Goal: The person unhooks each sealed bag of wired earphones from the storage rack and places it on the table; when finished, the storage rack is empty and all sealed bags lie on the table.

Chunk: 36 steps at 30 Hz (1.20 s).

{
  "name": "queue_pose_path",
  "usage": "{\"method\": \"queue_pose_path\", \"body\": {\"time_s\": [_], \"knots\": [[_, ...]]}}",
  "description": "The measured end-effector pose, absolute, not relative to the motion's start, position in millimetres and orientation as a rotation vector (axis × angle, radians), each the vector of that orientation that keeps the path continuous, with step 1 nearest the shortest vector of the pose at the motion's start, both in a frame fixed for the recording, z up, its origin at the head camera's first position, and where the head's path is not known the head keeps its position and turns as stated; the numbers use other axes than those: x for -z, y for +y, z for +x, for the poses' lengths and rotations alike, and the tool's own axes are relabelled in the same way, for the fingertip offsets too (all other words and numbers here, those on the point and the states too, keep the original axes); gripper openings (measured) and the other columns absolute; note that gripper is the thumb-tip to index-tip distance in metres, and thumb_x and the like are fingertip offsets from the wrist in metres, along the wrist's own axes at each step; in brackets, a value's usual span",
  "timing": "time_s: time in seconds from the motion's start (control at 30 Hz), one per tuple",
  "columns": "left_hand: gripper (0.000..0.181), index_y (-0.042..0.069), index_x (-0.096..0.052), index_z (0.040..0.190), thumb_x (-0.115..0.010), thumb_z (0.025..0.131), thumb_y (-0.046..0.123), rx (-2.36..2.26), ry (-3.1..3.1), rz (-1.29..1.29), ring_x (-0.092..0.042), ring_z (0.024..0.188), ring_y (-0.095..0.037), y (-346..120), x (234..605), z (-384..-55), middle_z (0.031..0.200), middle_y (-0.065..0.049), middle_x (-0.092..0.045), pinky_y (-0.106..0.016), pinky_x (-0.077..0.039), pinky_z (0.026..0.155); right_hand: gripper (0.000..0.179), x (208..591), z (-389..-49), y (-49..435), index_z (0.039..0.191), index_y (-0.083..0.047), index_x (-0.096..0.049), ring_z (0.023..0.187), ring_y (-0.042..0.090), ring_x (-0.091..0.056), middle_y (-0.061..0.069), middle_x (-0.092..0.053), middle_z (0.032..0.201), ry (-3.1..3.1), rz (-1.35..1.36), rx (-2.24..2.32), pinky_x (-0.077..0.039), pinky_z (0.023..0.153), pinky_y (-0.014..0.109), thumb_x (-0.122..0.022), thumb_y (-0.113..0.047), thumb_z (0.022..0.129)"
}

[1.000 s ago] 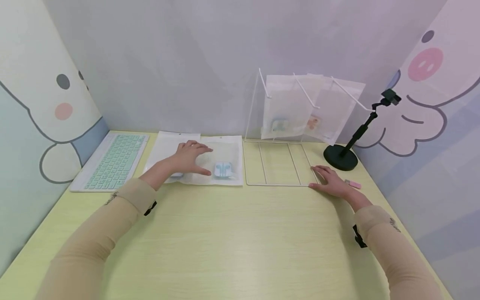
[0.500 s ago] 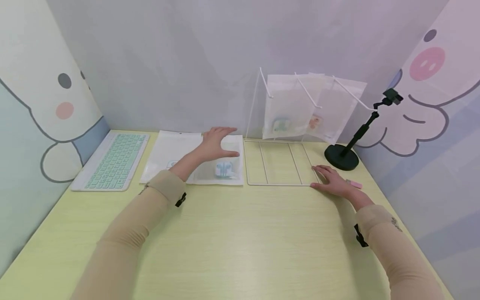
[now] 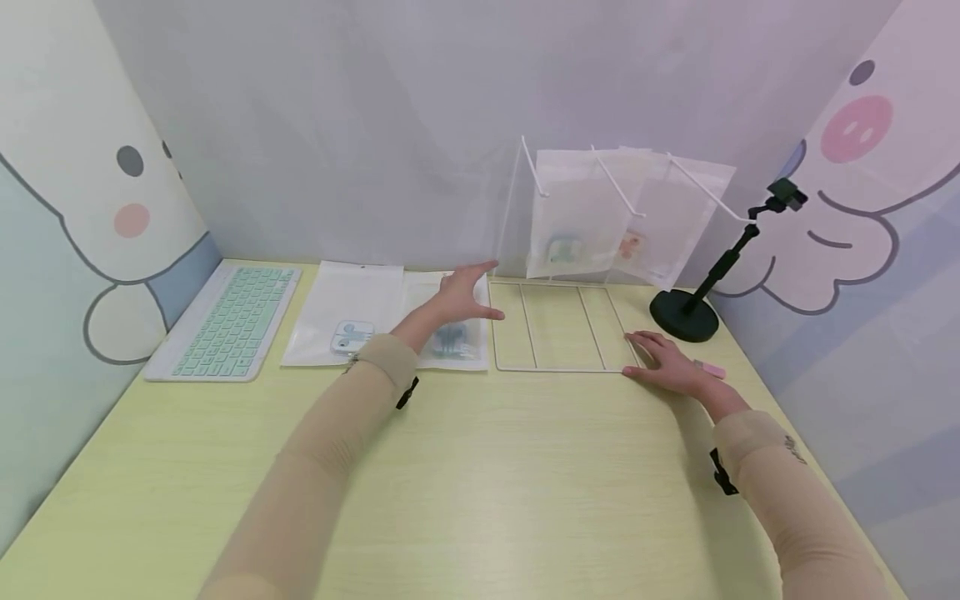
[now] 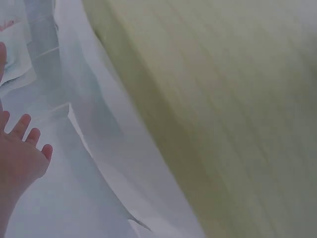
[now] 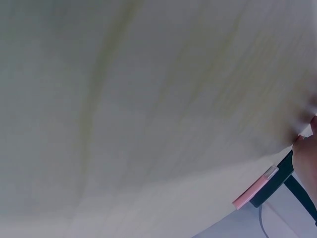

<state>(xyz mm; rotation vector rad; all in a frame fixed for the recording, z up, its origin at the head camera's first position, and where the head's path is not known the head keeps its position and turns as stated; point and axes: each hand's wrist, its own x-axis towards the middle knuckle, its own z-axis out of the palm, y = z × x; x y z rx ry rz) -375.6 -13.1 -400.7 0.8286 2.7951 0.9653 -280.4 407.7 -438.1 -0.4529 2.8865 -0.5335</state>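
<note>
Left hand (image 3: pixel 461 297) farther right over filmy pouch (image 3: pixel 474 335), right hand (image 3: pixel 666 367) against wire rack (image 3: pixel 528 326), both hands splayed

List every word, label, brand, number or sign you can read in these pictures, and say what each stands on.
No text can be read.
Keyboard: any key characters are too small to read.
Left sleeve: a dark mark near the cuff, unreadable.
Right sleeve: a dark, script-like mark, too small to read.
Lying packets and hanging packets: no lettering can be made out.
</note>
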Motion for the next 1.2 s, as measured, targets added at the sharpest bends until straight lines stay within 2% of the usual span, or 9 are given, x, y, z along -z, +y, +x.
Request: {"method": "queue_pose_path", "body": {"time_s": [0.27,0.47,0.73,0.93,1.2], "knots": [[0.099,0.02,-0.027,0.15,-0.076,0.07,0.055,-0.627,2.769,0.944,-0.029,0.137,-0.028,-11.9,416.8,-373.1,0.151,-0.004,-0.034,-0.055,-0.021,0.105,0.077,435.1,-279.0,407.0,0.147,-0.005,-0.03,0.134,0.048,-0.019,0.028,-0.024,0.147,2.887,-0.462,0.527,-0.017,0.104,0.066,-0.063,-0.042,0.088],[0.09,0.02,-0.038,0.144,-0.069,0.072,0.064,-0.394,2.795,0.966,-0.025,0.138,-0.027,-9.8,421.5,-370.6,0.148,-0.005,-0.036,-0.054,-0.019,0.107,0.077,436.5,-279.3,408.1,0.147,-0.006,-0.03,0.135,0.048,-0.019,0.027,-0.024,0.148,2.887,-0.461,0.541,-0.016,0.104,0.066,-0.063,-0.042,0.088],[0.083,0.019,-0.045,0.14,-0.065,0.074,0.065,-0.311,2.782,0.984,-0.026,0.138,-0.028,-9.6,423.0,-367.6,0.146,-0.005,-0.04,-0.054,-0.02,0.106,0.077,435.3,-283.3,407.9,0.146,-0.006,-0.032,0.135,0.047,-0.019,0.027,-0.025,0.148,2.878,-0.456,0.518,-0.016,0.105,0.066,-0.063,-0.045,0.088],[0.084,0.021,-0.044,0.141,-0.064,0.074,0.067,-0.292,2.786,0.986,-0.026,0.138,-0.027,-10.1,426.4,-368.6,0.147,-0.004,-0.038,-0.054,-0.021,0.105,0.069,421.1,-292.4,404.9,0.139,0.001,-0.041,0.133,0.046,-0.026,0.029,-0.035,0.142,2.884,-0.435,0.525,-0.02,0.106,0.061,-0.06,-0.043,0.09],[0.085,0.022,-0.044,0.141,-0.064,0.073,0.068,-0.281,2.79,0.982,-0.026,0.139,-0.026,-10.3,426.6,-370.5,0.148,-0.004,-0.038,-0.054,-0.021,0.105,0.065,393.6,-310.6,393.8,0.141,-0.005,-0.041,0.132,0.042,-0.033,0.022,-0.037,0.144,2.991,-0.338,0.814,-0.034,0.1,0.058,-0.061,-0.04,0.09]]}}
